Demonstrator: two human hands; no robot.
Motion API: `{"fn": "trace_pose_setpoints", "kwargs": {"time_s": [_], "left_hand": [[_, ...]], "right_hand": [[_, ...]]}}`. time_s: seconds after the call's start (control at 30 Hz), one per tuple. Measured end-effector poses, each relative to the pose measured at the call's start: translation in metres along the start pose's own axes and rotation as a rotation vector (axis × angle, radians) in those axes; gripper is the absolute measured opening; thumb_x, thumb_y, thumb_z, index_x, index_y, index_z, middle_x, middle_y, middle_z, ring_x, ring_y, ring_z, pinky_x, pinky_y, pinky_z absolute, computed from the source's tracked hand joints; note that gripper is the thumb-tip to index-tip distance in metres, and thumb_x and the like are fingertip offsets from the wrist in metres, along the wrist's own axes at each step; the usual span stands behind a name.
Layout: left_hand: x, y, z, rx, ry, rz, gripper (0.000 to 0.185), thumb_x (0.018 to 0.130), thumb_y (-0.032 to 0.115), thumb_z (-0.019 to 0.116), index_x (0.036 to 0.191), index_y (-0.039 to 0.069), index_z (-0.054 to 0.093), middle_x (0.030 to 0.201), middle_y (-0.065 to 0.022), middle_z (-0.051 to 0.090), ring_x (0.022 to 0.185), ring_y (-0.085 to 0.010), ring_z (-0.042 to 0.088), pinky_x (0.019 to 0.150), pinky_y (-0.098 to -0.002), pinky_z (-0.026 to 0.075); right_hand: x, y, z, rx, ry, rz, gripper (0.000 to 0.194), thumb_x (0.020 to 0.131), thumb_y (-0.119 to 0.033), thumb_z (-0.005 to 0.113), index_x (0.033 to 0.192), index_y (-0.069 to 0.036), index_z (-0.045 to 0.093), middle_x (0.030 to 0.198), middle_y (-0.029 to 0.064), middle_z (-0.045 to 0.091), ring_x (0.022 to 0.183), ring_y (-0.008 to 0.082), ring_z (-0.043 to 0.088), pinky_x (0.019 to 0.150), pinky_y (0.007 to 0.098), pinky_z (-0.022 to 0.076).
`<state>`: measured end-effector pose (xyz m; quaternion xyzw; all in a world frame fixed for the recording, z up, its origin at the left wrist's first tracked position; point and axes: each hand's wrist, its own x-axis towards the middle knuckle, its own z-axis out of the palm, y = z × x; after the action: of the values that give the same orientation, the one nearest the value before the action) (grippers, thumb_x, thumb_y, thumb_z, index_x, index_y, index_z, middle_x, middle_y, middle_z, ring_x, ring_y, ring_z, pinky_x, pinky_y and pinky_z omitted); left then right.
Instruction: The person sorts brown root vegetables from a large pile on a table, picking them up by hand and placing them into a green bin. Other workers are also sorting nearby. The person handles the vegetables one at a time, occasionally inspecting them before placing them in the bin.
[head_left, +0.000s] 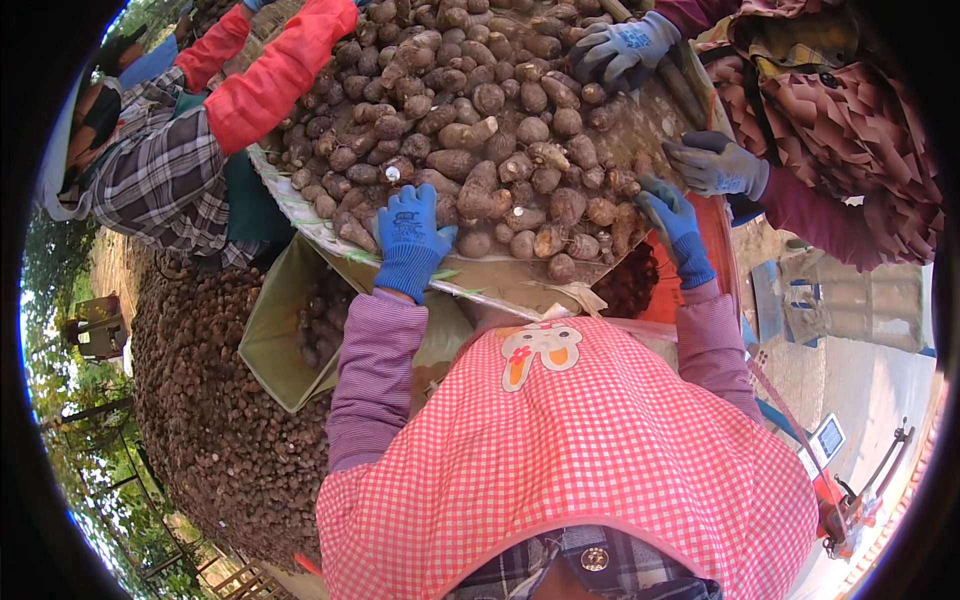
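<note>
Brown taro corms (487, 97) cover a sorting table with a pale rim (300, 217) in front of me. My left hand (412, 229), in a blue knitted glove, rests back-up on corms at the near side; its fingertips are partly hidden among them. My right hand (671, 221), in the same kind of glove, reaches to the table's right corner beside several corms, fingers bent; whether it grips one cannot be told. An open green sack (289, 330) with corms inside hangs below the near left edge. A red sack (686, 247) with dark contents hangs under my right hand.
A co-worker's grey gloved hands (626, 49) are at the upper right, one close to my right hand. Another co-worker's red sleeve (277, 75) reaches in from the upper left. A large heap of corms (225, 420) lies at lower left. A scale display (825, 442) stands at lower right.
</note>
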<state>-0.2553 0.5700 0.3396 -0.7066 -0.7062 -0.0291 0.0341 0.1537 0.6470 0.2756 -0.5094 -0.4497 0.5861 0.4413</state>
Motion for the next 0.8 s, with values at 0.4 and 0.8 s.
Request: {"fn": "trace_pose_setpoints", "kwargs": {"time_s": [0.4, 0.8], "left_hand": [[-0.020, -0.038, -0.017, -1.823, 0.072, -0.198, 0.048, 0.097, 0.016, 0.070, 0.138, 0.000, 0.051, 0.124, -0.0128, 0.065, 0.110, -0.0237, 0.068, 0.097, -0.0410, 0.057], [-0.005, 0.000, -0.044, -1.480, -0.047, -0.215, 0.054, 0.094, 0.039, 0.075, 0.129, 0.001, 0.060, 0.112, -0.0127, 0.069, 0.096, -0.0229, 0.069, 0.085, -0.0369, 0.057]], "right_hand": [[-0.030, -0.021, 0.013, -0.291, 0.173, -0.275, 0.032, 0.102, -0.020, 0.065, 0.124, 0.003, 0.070, 0.116, 0.0089, 0.072, 0.103, 0.0135, 0.067, 0.093, 0.0285, 0.0525], [-0.040, -0.121, 0.151, 0.026, -0.518, -0.031, 0.045, 0.108, -0.034, 0.053, 0.138, -0.001, 0.059, 0.108, 0.0100, 0.072, 0.084, 0.0165, 0.072, 0.075, 0.0285, 0.0597]]}}
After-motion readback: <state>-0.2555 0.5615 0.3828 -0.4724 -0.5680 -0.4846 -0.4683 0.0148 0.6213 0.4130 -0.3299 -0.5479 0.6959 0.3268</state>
